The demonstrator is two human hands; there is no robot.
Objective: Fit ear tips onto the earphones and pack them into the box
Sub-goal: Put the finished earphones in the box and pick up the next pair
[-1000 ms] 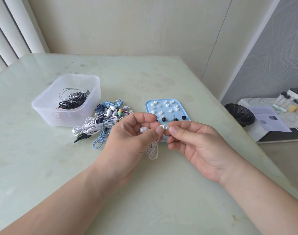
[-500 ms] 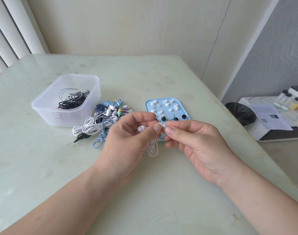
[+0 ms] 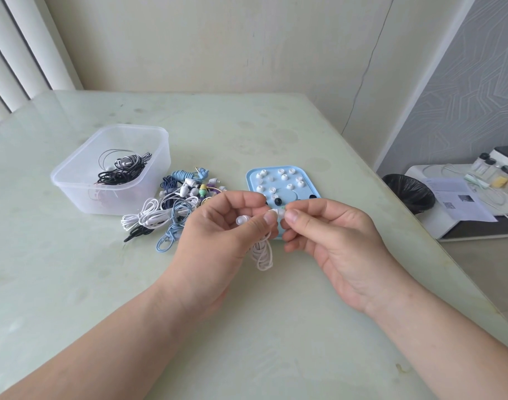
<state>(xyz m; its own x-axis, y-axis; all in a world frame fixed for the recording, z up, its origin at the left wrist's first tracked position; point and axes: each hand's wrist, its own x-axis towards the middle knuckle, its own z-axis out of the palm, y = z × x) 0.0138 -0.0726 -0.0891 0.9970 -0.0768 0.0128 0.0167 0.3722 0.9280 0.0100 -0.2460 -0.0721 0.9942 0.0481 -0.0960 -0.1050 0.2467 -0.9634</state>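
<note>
Okay, nearest first: your left hand [image 3: 218,235] and right hand [image 3: 342,241] meet above the pale green glossy table [image 3: 247,327], thumbs almost touching. Your left hand pinches a white wired earphone [image 3: 261,255]. Its bundled cable hangs below the fingers, and one bud with a clear silicone ear tip [image 3: 242,220] sticks out between thumb and index finger. Your right thumb and index finger pinch the other bud [image 3: 279,212] right at your left thumb. A tip is possibly half on there, too small to tell.

Just behind the hands, a light blue flat plastic tray [image 3: 251,180] holds loose white ear tips [image 3: 275,177] and a few black ear tips [image 3: 277,201]. Left of it lies a tangled pile of white, blue and black earphones [image 3: 174,209]. Just beside that stands a clear rectangular plastic box [image 3: 82,194] with coiled black earphones [image 3: 120,171] inside.

Far right, off the table, are a black bin [image 3: 408,194] and a white low shelf [image 3: 437,226].
</note>
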